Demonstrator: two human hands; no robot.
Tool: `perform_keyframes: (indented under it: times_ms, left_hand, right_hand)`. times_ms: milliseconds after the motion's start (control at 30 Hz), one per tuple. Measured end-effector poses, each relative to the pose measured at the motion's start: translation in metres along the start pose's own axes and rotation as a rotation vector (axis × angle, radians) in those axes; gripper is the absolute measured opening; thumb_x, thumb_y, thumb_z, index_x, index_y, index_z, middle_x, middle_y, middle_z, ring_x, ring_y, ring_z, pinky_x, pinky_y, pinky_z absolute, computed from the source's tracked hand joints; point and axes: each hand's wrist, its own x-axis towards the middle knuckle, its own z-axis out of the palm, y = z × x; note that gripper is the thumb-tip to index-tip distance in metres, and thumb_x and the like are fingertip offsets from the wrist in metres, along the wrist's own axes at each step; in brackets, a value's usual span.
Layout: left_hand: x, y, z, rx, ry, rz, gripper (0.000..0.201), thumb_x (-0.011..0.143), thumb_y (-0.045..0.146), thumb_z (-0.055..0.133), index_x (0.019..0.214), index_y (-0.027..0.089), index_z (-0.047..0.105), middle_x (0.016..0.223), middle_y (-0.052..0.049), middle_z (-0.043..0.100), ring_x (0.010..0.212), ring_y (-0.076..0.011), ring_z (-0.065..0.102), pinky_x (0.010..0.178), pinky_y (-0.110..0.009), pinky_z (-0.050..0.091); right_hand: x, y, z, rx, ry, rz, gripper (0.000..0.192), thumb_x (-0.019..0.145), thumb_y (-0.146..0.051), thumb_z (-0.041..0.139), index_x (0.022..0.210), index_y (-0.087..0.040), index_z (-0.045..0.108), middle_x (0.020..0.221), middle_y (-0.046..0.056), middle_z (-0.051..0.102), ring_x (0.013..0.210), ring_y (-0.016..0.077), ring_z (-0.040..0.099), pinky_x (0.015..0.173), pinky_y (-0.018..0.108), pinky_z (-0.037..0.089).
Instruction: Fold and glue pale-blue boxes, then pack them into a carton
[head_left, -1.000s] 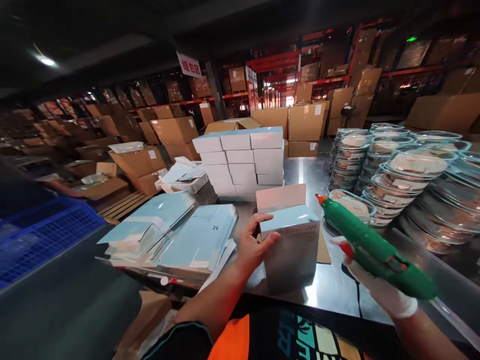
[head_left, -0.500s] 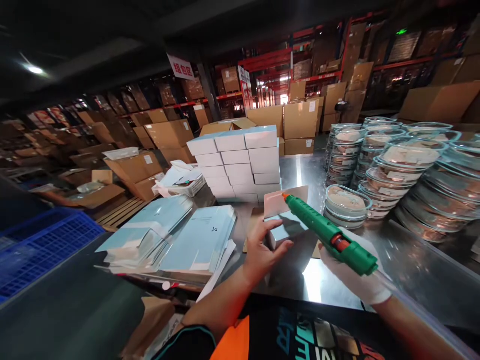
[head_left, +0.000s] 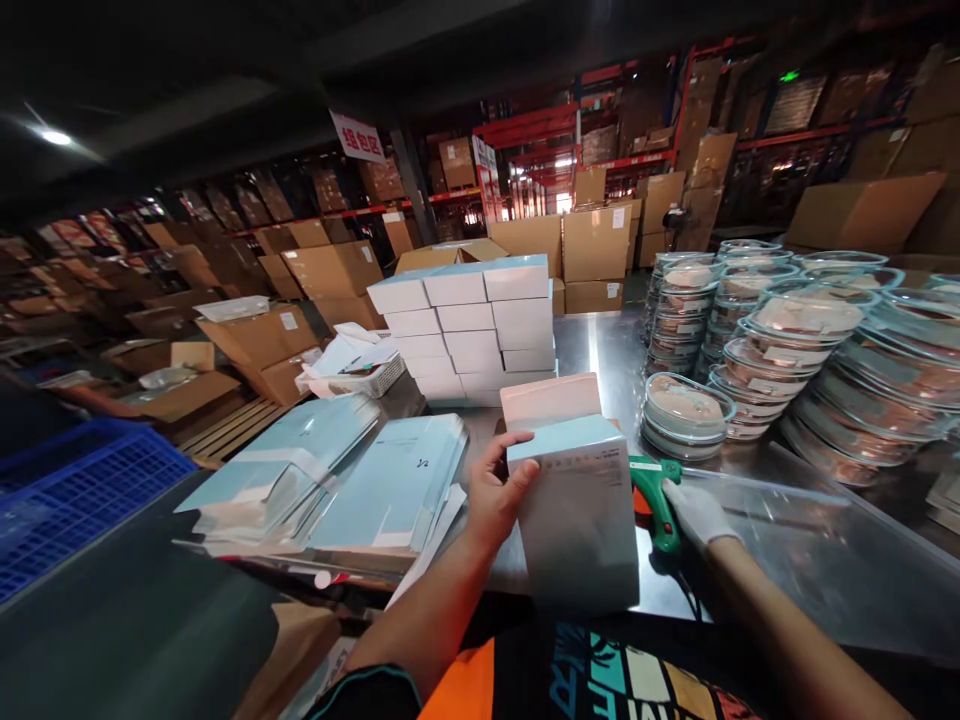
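The left hand (head_left: 495, 500) has its grip closed on the upper left edge of a pale blue carton (head_left: 577, 520), held upright above the steel counter (head_left: 750, 570). The gloved right hand (head_left: 696, 512) wraps a green glue gun (head_left: 651, 485) low on the counter, just right of the carton. Stacked lidded glass bowls (head_left: 780, 350) stand beyond.

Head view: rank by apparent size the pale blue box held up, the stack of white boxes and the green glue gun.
1. Stack of white boxes
2. Pale blue box, nearer the camera, so unsure
3. Green glue gun, partly hidden
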Motion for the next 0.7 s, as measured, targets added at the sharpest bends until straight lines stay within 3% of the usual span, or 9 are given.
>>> perform_keyframes:
  times_ms: [67,133,200,267,367,500,600,700]
  left_hand:
    - [0.0,-0.002,0.001,-0.01,-0.021,-0.007,0.064,0.073,0.07,0.093,0.11,0.019,0.081,0.101,-0.008,0.08,0.095,-0.0263,0.074,0.083,-0.033,0.057]
    - [0.0,-0.003,0.004,0.013,-0.054,0.012,0.065,0.074,0.072,0.092,0.11,0.019,0.081,0.104,-0.01,0.079,0.099,-0.0281,0.074,0.085,-0.035,0.058]
    - [-0.001,-0.004,0.01,0.05,-0.11,0.05,0.066,0.074,0.074,0.091,0.108,0.019,0.082,0.106,-0.011,0.079,0.101,-0.0296,0.074,0.086,-0.036,0.058]
    - [-0.002,-0.006,0.015,0.069,-0.173,0.099,0.065,0.074,0.076,0.09,0.105,0.019,0.082,0.102,-0.011,0.078,0.098,-0.0289,0.074,0.084,-0.036,0.058]
    - [-0.001,-0.014,0.02,0.055,-0.231,0.184,0.057,0.08,0.072,0.087,0.103,0.02,0.081,0.101,-0.01,0.075,0.095,-0.0256,0.073,0.082,-0.034,0.057]
    - [0.005,-0.026,0.021,-0.036,-0.145,0.309,0.049,0.082,0.06,0.092,0.103,0.022,0.07,0.122,-0.01,0.073,0.112,-0.0259,0.073,0.093,-0.036,0.057]
    - [0.006,-0.028,0.018,-0.076,-0.17,0.368,0.047,0.084,0.056,0.093,0.112,0.027,0.068,0.115,-0.006,0.075,0.112,-0.0257,0.075,0.097,-0.041,0.059]
    - [0.006,-0.02,0.012,0.017,-0.289,0.433,0.026,0.093,0.051,0.087,0.104,0.028,0.081,0.113,-0.007,0.075,0.12,-0.0294,0.074,0.108,-0.049,0.057]
  right_hand:
    - [-0.002,-0.008,-0.006,-0.062,0.061,-0.055,0.033,0.078,-0.044,0.081,0.059,-0.026,0.06,0.065,0.009,0.067,0.082,0.0316,0.072,0.073,0.039,0.059]
    - [-0.014,-0.027,-0.003,-0.004,0.038,-0.194,0.03,0.08,-0.055,0.079,0.083,-0.026,0.074,0.092,0.01,0.079,0.102,0.0338,0.074,0.087,0.042,0.061]
    - [-0.033,-0.051,0.007,0.163,-0.119,-0.346,0.058,0.086,-0.07,0.072,0.124,-0.026,0.074,0.124,0.011,0.079,0.119,0.0335,0.073,0.098,0.044,0.061]
    - [-0.05,-0.073,0.019,0.275,-0.31,-0.381,0.073,0.089,-0.073,0.069,0.145,-0.027,0.063,0.138,0.011,0.075,0.126,0.0324,0.072,0.103,0.045,0.06]
    - [-0.059,-0.088,0.027,0.22,-0.366,-0.393,0.07,0.091,-0.07,0.071,0.145,-0.025,0.064,0.138,0.011,0.075,0.126,0.0331,0.071,0.108,0.048,0.059]
    - [-0.049,-0.072,0.015,0.045,-0.341,-0.693,0.075,0.081,-0.068,0.087,0.139,-0.025,0.068,0.154,0.014,0.065,0.146,0.0366,0.06,0.125,0.053,0.048]
    - [-0.049,-0.062,0.005,-0.065,-0.367,-0.856,0.047,0.092,-0.055,0.084,0.128,-0.027,0.075,0.166,0.012,0.056,0.158,0.0342,0.05,0.133,0.054,0.038]
    - [-0.058,-0.066,0.0,-0.04,-0.44,-0.949,0.023,0.104,-0.041,0.073,0.123,-0.03,0.08,0.164,0.011,0.059,0.154,0.03,0.056,0.128,0.052,0.046]
